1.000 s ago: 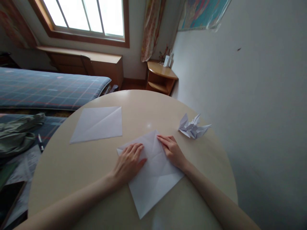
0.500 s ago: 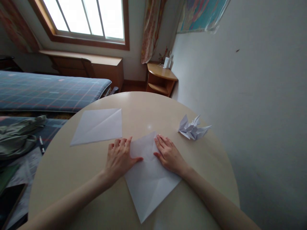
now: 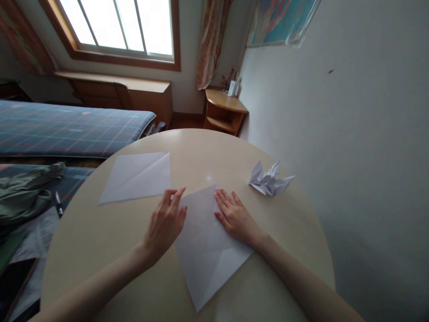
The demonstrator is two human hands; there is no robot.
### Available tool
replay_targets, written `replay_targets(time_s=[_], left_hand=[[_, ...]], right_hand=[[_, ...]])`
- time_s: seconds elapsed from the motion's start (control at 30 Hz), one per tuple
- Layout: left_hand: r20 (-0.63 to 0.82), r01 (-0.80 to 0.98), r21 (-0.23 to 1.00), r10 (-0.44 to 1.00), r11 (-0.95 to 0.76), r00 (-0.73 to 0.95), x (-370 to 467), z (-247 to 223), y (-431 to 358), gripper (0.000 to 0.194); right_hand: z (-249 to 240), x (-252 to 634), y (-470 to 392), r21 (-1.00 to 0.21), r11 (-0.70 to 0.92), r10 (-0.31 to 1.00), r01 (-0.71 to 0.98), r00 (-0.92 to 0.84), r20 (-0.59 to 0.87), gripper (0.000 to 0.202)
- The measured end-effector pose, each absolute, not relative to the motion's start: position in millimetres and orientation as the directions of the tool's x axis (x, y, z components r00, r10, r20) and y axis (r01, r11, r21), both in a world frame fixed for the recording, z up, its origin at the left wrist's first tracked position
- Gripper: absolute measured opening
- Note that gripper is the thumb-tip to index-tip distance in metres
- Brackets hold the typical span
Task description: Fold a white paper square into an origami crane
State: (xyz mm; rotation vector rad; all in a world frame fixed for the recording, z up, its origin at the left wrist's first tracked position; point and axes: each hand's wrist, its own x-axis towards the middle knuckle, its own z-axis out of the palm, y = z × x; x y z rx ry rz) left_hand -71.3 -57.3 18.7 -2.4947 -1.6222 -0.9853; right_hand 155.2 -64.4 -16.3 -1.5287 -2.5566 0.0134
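1. The creased white sheet lies on the round worktop, from its middle towards six o'clock, with one corner pointing at six.
2. The right hand lies flat on the sheet's two o'clock side, fingers extended, slightly spread.
3. The left hand is at the sheet's ten o'clock edge, fingers loosely bent, thumb apart from the index fingertip; whether it touches the paper, I cannot tell.
4. A second sheet lies at eleven o'clock on the worktop, a folded paper figure at two.
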Motion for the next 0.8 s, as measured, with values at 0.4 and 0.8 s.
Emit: replay_targets(time_s=[0.4,0.8], left_hand=[[0.506,0.554,0.515,0.754,-0.654,0.419,-63,8,-67,0.076],[0.180,0.364,0.450,0.482,-0.815,0.858,-75,11,-63,0.069]], right_hand=[[-13,154,-65,-0.102,0.467,0.882,0.878,-0.455,0.120,0.053],[-15,159,-61,-0.160,0.484,0.873,0.860,-0.464,0.146,0.049]])
